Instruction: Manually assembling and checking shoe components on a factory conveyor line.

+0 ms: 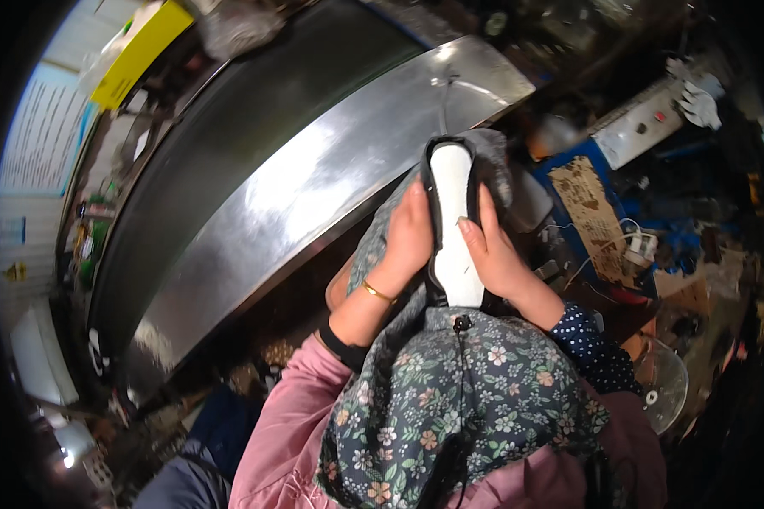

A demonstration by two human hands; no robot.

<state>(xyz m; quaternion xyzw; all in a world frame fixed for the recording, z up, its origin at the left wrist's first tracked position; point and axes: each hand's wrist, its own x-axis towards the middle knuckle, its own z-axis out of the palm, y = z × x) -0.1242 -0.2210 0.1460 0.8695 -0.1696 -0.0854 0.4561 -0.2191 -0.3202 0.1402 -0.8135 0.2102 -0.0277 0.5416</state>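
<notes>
A black shoe upper with a long white sole-shaped board (452,191) facing up rests over my lap, its rounded end pointing away from me. My left hand (409,227) presses along its left side, with the fingers closed against the black edge. On the other side, my right hand (497,254) grips the black edge, and its thumb lies on the white board. The black material wraps up around the board's rim. Underneath is the grey flowered apron (433,382) that covers my lap. The underside of the shoe upper is hidden.
A shiny metal-edged bench (267,199) with a dark belt (221,127) curves along the left and front. A yellow box (144,51) stands beyond it. To the right are a blue machine frame (598,170), a white glove (698,103), cables and a clear round disc (666,386).
</notes>
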